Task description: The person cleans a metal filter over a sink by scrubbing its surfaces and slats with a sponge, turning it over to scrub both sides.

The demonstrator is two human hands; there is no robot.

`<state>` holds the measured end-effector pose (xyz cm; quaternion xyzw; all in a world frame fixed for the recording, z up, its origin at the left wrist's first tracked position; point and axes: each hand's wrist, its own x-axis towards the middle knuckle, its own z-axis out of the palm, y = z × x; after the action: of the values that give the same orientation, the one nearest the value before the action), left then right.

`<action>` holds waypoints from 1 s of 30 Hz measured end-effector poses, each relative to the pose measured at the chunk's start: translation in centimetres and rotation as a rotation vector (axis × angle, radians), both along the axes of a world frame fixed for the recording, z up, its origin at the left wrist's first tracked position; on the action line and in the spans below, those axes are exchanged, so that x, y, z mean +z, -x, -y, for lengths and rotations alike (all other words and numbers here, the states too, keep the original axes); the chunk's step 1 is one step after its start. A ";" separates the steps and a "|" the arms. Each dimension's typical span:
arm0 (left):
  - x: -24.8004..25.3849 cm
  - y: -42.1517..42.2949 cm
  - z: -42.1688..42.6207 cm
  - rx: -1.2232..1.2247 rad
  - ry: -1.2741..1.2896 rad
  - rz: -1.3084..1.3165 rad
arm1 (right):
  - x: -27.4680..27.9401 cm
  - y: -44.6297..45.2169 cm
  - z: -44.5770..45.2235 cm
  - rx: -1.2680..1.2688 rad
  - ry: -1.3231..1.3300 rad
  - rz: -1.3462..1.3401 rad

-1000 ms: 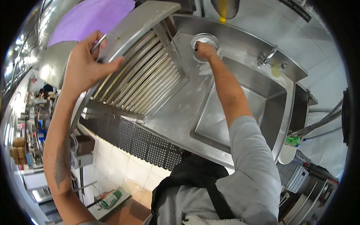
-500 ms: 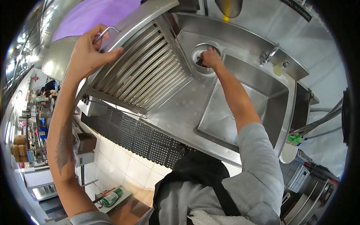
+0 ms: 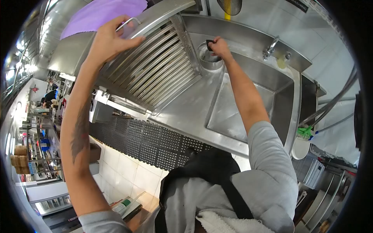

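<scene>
A slatted metal hood filter (image 3: 156,66) stands tilted on the steel drainboard (image 3: 182,105). My left hand (image 3: 107,42) is closed around the thin wire handle (image 3: 134,19) on its upper frame, thumb stretched along the frame. Over a round metal pot (image 3: 213,65) holding whitish, sudsy liquid, my right hand (image 3: 220,49) pinches a small dark scrubbing pad (image 3: 210,44). The pad is at the pot's upper rim, partly covered by my fingers.
Right of the pot is a deep steel sink basin (image 3: 243,108) with a faucet (image 3: 271,48) on the back ledge. Purple cloth (image 3: 103,17) lies beyond the filter. A black perforated mat (image 3: 147,141) covers the floor below the drainboard. Hoses (image 3: 334,101) hang at the right.
My right hand has risen out of the pot, and the dark pad now shows in its fingers. The left hand keeps its hold on the filter's handle. The view has shifted slightly.
</scene>
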<state>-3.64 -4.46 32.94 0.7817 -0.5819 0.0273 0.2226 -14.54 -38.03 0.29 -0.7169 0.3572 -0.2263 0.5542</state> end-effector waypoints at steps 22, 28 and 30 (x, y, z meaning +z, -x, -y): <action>-0.2 -2.8 -0.7 -0.202 -0.109 0.205 | 15.4 -5.6 -27.5 0.091 1.409 0.209; -1.4 -5.5 -1.8 -0.174 -0.116 -0.202 | 15.2 -6.2 -19.7 -0.113 1.338 0.337; -1.2 -4.8 -1.9 -0.140 -0.139 -0.118 | 14.4 -5.7 -20.3 -0.112 1.294 0.350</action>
<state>1.18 -2.57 31.75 0.7530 -0.6214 -0.0745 0.2031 -8.88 -17.73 14.71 -0.8376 0.0912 -0.5362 0.0502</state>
